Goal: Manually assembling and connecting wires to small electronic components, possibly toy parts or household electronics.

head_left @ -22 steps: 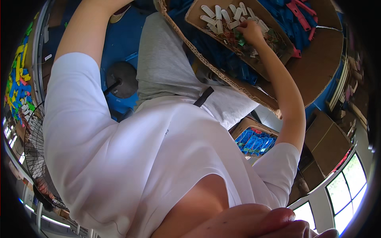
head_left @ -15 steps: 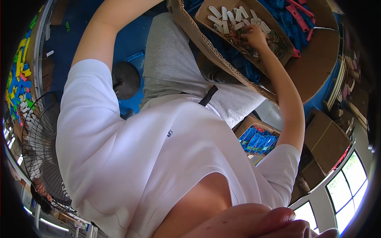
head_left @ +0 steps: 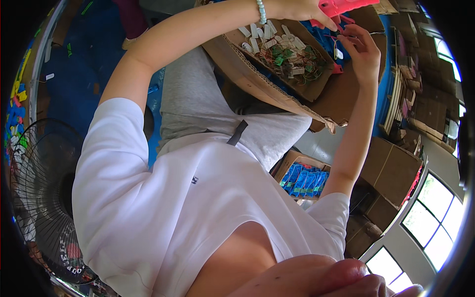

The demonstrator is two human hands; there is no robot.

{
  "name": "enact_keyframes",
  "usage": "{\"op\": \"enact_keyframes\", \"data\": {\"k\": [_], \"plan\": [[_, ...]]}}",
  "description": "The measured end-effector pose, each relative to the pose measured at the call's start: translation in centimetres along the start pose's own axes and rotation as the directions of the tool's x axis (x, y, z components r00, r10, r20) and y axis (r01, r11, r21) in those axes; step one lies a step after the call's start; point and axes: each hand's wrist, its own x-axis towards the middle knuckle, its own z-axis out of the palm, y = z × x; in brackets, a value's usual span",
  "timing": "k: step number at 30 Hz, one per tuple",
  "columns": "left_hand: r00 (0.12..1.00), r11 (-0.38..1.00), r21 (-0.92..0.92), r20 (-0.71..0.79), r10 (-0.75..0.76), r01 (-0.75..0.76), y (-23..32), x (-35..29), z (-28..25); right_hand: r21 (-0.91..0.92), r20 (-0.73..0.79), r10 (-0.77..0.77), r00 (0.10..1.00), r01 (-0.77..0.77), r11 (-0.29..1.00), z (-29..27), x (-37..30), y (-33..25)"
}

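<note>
At the top of the head view, my left hand (head_left: 303,9), with a beaded bracelet at its wrist, grips a pink plastic part (head_left: 349,6); the frame edge cuts this off. Close beside it, my right hand (head_left: 365,52) has thumb and fingertips pinched on a thin wire at the pink part. A small white piece (head_left: 338,53) hangs just below those fingers. Under both hands, a cardboard tray (head_left: 318,93) holds several white oblong pieces (head_left: 268,32) and a tangle of coloured wires (head_left: 304,64). The tray sits in a larger cardboard box (head_left: 262,81).
A wire-caged fan (head_left: 42,198) stands at left. On the right are a small box of blue parts (head_left: 304,178) and stacked cardboard boxes (head_left: 391,171). Another person's leg (head_left: 131,19) shows at the top left. The big box's torn edge lies by my knees.
My right hand has risen out of the tray with a wire and white piece. My left hand has come into view from beyond the top edge, holding the pink part.
</note>
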Motion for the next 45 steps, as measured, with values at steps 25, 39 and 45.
{"op": "enact_keyframes", "data": {"k": [25,39,45], "plan": [[0.905,0.978,-0.175,-0.388,-0.175,0.115,2.9,-2.6,8.1,-0.166,-0.353,-0.288,0.89,0.243,0.956,0.4,-3.1,-5.0],[0.852,0.99,0.044,-0.516,-0.094,0.136,4.7,-0.6,9.0,0.595,-0.514,0.348,0.784,0.033,0.803,0.2,-3.6,-7.7],[0.815,0.905,-0.408,-0.479,-0.326,0.123,6.0,-0.1,9.0,0.624,-0.327,0.376,0.867,-0.101,0.775,-0.6,-3.5,-10.7]]}}
